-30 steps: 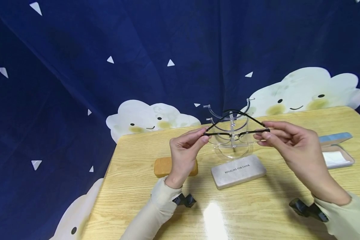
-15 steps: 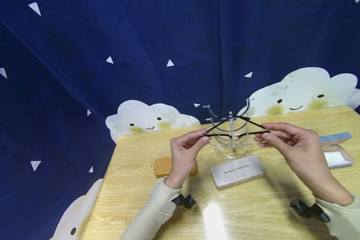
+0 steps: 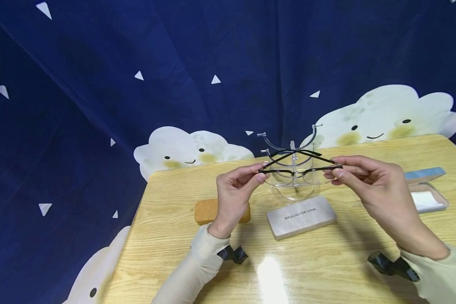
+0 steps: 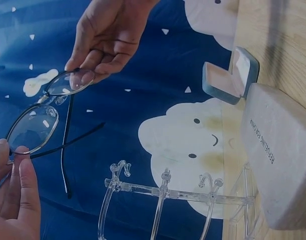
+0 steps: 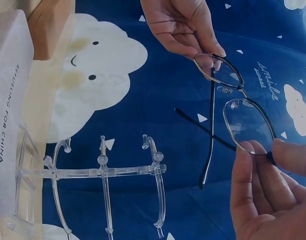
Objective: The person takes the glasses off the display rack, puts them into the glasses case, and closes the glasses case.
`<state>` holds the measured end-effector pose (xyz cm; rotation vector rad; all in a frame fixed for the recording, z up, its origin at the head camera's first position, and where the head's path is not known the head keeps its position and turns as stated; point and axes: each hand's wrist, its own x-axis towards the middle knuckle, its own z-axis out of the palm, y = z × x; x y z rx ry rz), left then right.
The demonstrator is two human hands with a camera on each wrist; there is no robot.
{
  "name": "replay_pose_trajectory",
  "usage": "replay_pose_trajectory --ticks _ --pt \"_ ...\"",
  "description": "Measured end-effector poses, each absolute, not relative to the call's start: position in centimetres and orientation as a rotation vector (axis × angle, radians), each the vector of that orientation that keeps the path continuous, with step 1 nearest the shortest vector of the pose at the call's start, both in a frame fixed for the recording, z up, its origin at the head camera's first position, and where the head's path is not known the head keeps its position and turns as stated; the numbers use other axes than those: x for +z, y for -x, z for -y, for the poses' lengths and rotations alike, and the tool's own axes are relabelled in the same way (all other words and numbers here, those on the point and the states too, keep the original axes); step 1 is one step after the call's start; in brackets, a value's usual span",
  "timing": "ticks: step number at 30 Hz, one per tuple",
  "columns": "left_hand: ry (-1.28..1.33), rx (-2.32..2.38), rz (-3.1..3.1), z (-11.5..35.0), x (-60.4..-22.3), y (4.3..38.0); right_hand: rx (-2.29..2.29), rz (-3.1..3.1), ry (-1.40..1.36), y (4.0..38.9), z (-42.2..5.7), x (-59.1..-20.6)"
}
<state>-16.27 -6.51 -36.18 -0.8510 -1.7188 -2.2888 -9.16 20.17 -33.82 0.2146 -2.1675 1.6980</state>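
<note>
A pair of black half-rim eyeglasses (image 3: 279,171) is held up above the table between both hands. My left hand (image 3: 233,194) pinches the frame's left hinge corner between thumb and fingers. At the opposite corner my right hand (image 3: 380,190) pinches the other hinge. The two temples (image 5: 211,145) point away from me and cross each other, partly folded. Directly behind the glasses stands a clear tiered display stand (image 4: 163,192), with curved arms at several levels. In both wrist views the lenses (image 4: 35,127) are clear and the glasses are apart from the stand.
A grey glasses case (image 3: 302,217) marked "REFUELING FOR CHINA" lies closed before the stand. An orange case (image 3: 205,212) sits partly behind my left wrist. To the right, a blue case (image 3: 425,175) lies open with a white cloth (image 3: 423,200) inside. A dark blue curtain (image 3: 197,55) hangs behind the table.
The temples have folded inward, from meeting near their tips to clearly crossing. The temple tips have also dropped lower in view. Both hands stay almost in place, with their grips unchanged.
</note>
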Motion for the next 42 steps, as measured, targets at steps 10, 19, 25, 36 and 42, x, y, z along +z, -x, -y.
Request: replay_pose_trajectory --ticks 10,19,25,36,42 --pt "0.878 -2.251 1.757 6.5 -36.0 16.5 1.649 2.214 -0.223 9.4 -20.4 -33.6" --pt "0.923 -1.917 1.977 6.7 -35.6 16.9 1.314 2.467 -0.239 9.8 -21.0 -33.7" --pt "0.941 -1.841 2.044 6.9 -35.7 16.8 1.267 2.445 -0.342 10.0 -21.0 -34.1" --pt "0.942 -1.844 2.074 6.9 -36.1 16.6 1.341 2.433 -0.42 10.3 -21.4 -34.6" --pt "0.957 -1.889 2.084 7.0 -36.0 16.6 1.486 2.393 -0.564 10.6 -21.7 -34.9"
